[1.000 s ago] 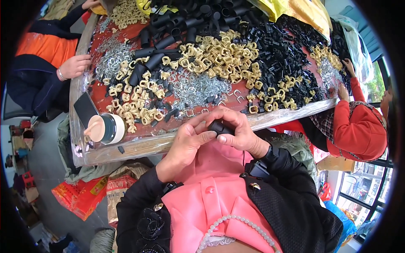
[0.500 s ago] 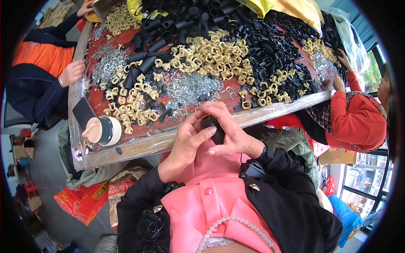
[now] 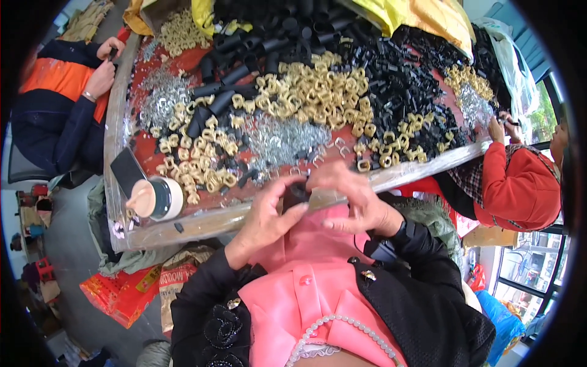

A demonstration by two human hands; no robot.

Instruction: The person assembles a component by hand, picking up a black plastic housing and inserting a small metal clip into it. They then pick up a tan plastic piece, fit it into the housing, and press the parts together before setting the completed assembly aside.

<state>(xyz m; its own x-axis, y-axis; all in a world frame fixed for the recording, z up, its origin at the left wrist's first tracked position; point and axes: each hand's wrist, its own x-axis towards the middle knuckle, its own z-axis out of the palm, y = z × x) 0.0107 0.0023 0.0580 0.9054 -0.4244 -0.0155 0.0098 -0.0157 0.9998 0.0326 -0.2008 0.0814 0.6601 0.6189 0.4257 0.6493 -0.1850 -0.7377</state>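
In the head view, the person's left hand (image 3: 266, 214) pinches a short black tubular piece, seemingly of plastic (image 3: 296, 194), between thumb and fingers, just past the near wooden edge of the red-topped counter (image 3: 202, 225). The right hand (image 3: 356, 199) is beside it on the right, blurred, its thumb spread well apart from the curved fingers; whether those fingertips touch the piece or carry anything small, I cannot tell. The step in hand looks like handling this one piece, the left hand steadying it and the right working at its far end. From this pose, a next move by the right hand would seem to call for a firm left grip and fingertips lined up with that end

On the counter beyond, silver U-shaped metal clips (image 3: 284, 142) lie loose, with a heap of beige ring-shaped parts (image 3: 330, 92) behind them. Small black parts (image 3: 391, 85) spread to the right, and larger black tubes (image 3: 235, 74) lie at the far left of the beige heap. A dark and cream round tub (image 3: 165, 199) stands near the left corner. At far left, a co-worker in navy and orange (image 3: 58, 79) has both hands raised; at right, another has a red sleeve (image 3: 520, 192) by the counter's edge
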